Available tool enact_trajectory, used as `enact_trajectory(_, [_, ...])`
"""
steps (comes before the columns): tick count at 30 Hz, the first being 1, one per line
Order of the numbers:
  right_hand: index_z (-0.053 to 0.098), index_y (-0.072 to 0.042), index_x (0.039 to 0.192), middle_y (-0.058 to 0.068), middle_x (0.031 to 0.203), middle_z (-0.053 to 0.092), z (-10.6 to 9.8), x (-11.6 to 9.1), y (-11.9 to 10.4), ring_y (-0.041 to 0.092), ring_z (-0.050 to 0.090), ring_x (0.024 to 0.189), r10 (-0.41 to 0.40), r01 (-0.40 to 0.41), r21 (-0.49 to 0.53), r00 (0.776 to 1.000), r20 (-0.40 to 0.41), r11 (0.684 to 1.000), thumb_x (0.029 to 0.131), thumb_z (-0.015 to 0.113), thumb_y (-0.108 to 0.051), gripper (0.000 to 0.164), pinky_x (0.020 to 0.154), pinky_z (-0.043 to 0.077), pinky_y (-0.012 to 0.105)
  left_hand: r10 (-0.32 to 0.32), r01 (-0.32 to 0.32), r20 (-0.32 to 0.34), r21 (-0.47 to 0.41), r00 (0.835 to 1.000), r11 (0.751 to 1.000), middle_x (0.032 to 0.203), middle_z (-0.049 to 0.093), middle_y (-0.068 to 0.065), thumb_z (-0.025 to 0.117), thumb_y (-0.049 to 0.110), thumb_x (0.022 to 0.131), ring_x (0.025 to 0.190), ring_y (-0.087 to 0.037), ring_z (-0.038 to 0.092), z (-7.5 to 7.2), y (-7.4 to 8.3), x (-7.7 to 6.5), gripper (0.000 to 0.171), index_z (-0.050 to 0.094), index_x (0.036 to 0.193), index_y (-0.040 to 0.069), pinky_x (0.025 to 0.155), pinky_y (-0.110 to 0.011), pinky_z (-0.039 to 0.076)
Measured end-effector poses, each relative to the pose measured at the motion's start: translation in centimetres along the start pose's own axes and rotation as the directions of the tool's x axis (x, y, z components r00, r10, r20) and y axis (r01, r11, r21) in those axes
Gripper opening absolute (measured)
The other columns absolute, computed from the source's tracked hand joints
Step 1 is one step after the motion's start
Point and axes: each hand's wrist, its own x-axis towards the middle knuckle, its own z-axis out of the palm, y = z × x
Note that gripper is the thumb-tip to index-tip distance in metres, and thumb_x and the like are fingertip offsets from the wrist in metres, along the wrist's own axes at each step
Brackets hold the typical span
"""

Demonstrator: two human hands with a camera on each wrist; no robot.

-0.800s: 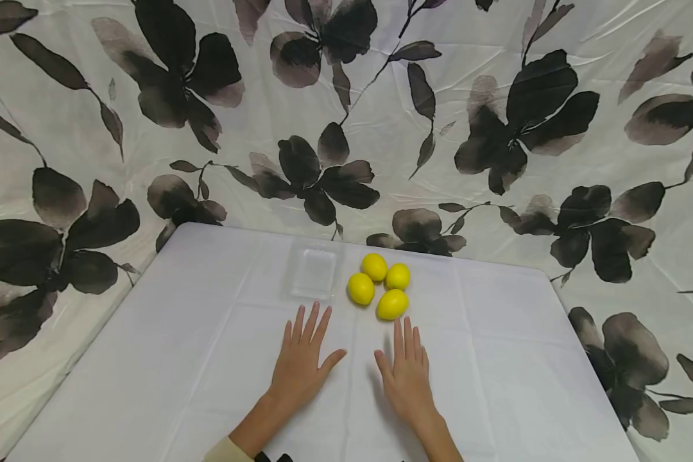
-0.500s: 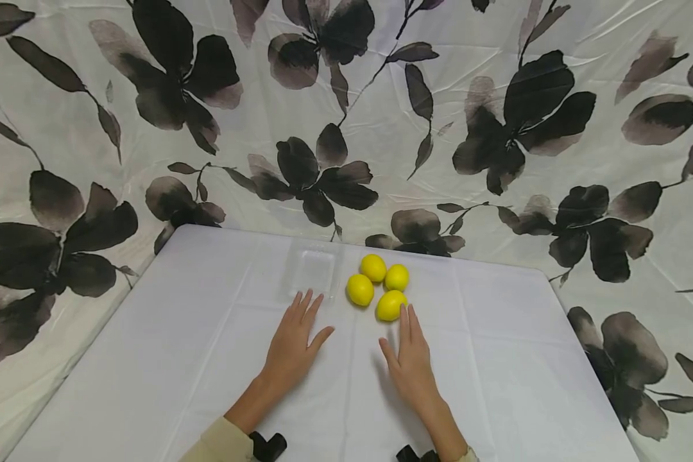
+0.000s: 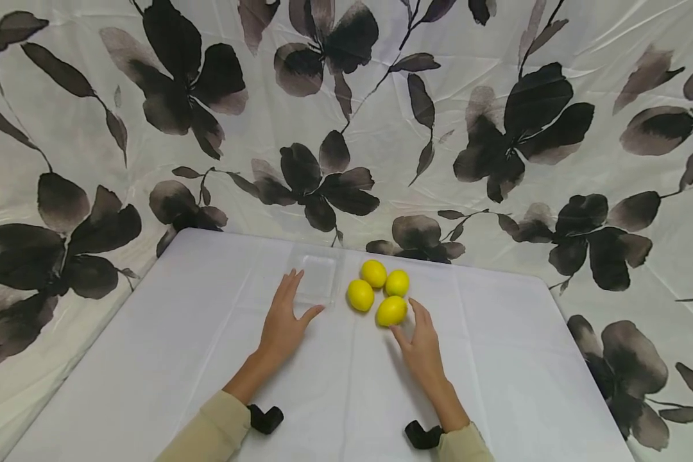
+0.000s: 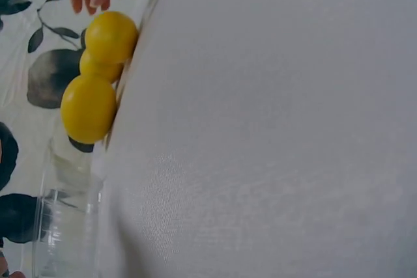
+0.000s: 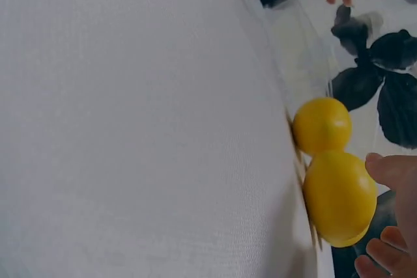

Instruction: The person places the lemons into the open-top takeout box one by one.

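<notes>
Several yellow lemons sit in a cluster near the table's far edge. My right hand [image 3: 423, 353] is at the nearest lemon [image 3: 391, 311], its thumb by the near side and its fingers by the right side. In the right wrist view the thumb [image 5: 392, 172] hovers close to that lemon [image 5: 340, 198], and I cannot tell if they touch. My left hand [image 3: 280, 328] is at the left side of a clear plastic container [image 3: 319, 274], fingers extended and thumb spread. Whether it touches the container is unclear. The left wrist view shows the container's side [image 4: 68, 232] beyond the lemons.
A white cloth covers the table [image 3: 150, 359]. Behind it hangs a white curtain with dark flowers [image 3: 323, 109]. The other lemons [image 3: 360, 295] lie close together, right of the container. Black wrist devices [image 3: 265, 419] show below both hands.
My left hand has moved forward and left to the container's side. My right hand has moved forward to the nearest lemon, its thumb and fingers now set about it.
</notes>
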Motion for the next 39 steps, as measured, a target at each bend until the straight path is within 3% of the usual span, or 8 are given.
enact_trajectory(5, [0.044, -0.001, 0.143, 0.018, 0.143, 0.049, 0.4, 0.8, 1.2, 0.034, 0.051, 0.129, 0.059, -0.058, 0.123, 0.998, -0.009, 0.991, 0.087, 0.077, -0.023, 0.069, 0.106, 0.049, 0.046, -0.058, 0.053, -0.041, -0.113, 0.997, 0.992, 0.165, 0.019, -0.01, 0.078, 0.037, 0.085, 0.153, -0.032, 0.014, 0.1, -1.3, 1.4, 0.094, 0.023, 0.158, 0.02, 0.121, -0.057, 0.023])
enact_trajectory(11, [0.047, -0.001, 0.142, 0.019, 0.141, 0.051, 0.9, 1.2, 1.8, 0.035, 0.054, 0.126, 0.05, -0.049, 0.162, 0.999, -0.001, 0.986, 0.083, 0.081, -0.026, 0.073, 0.103, 0.051, 0.045, -0.124, 0.108, -0.062, -0.22, 0.99, 0.97, 0.166, 0.016, -0.01, 0.084, 0.032, 0.08, 0.153, -0.032, 0.013, 0.1, -2.8, 2.6, 0.103, 0.019, 0.159, 0.021, 0.123, -0.054, 0.019])
enact_trajectory(19, [0.049, 0.001, 0.14, 0.019, 0.139, 0.054, 1.6, 1.7, 2.2, 0.036, 0.057, 0.124, 0.061, -0.054, 0.245, 0.998, -0.023, 0.968, 0.079, 0.085, -0.02, 0.074, 0.1, 0.054, 0.042, -0.152, 0.142, -0.02, -0.259, 0.988, 0.955, 0.166, 0.011, -0.013, 0.087, 0.026, 0.076, 0.151, -0.035, 0.016, 0.2, -3.6, 3.0, 0.113, 0.011, 0.16, 0.016, 0.122, -0.052, 0.023])
enact_trajectory(26, [0.054, -0.001, 0.135, 0.018, 0.134, 0.059, 1.8, 2.0, 2.2, 0.035, 0.061, 0.119, 0.091, -0.087, 0.258, 0.996, -0.005, 0.962, 0.077, 0.086, -0.022, 0.07, 0.099, 0.054, 0.042, -0.197, 0.209, 0.071, -0.336, 0.978, 0.918, 0.164, 0.011, -0.019, 0.086, 0.022, 0.078, 0.147, -0.041, 0.027, 0.4, -4.0, 3.2, 0.113, 0.008, 0.159, 0.01, 0.119, -0.049, 0.032])
enact_trajectory(33, [0.057, 0.0, 0.132, 0.021, 0.133, 0.059, 2.0, 2.2, 1.9, 0.038, 0.061, 0.119, 0.101, -0.098, 0.283, 0.995, 0.006, 0.954, 0.078, 0.086, -0.021, 0.066, 0.098, 0.054, 0.044, -0.242, 0.263, 0.105, -0.357, 0.965, 0.896, 0.161, 0.024, -0.021, 0.083, 0.02, 0.081, 0.147, -0.039, 0.029, 0.7, -4.3, 3.2, 0.107, 0.01, 0.159, 0.006, 0.119, -0.048, 0.032])
enact_trajectory(39, [0.058, 0.002, 0.131, 0.02, 0.131, 0.061, 2.0, 2.4, 1.7, 0.038, 0.062, 0.117, 0.107, -0.091, 0.297, 0.994, -0.036, 0.95, 0.075, 0.087, -0.017, 0.066, 0.097, 0.055, 0.046, -0.245, 0.265, 0.101, -0.344, 0.964, 0.901, 0.159, 0.031, -0.019, 0.083, 0.02, 0.081, 0.146, -0.039, 0.031, 1.2, -4.0, 2.9, 0.105, 0.013, 0.158, 0.006, 0.118, -0.049, 0.033])
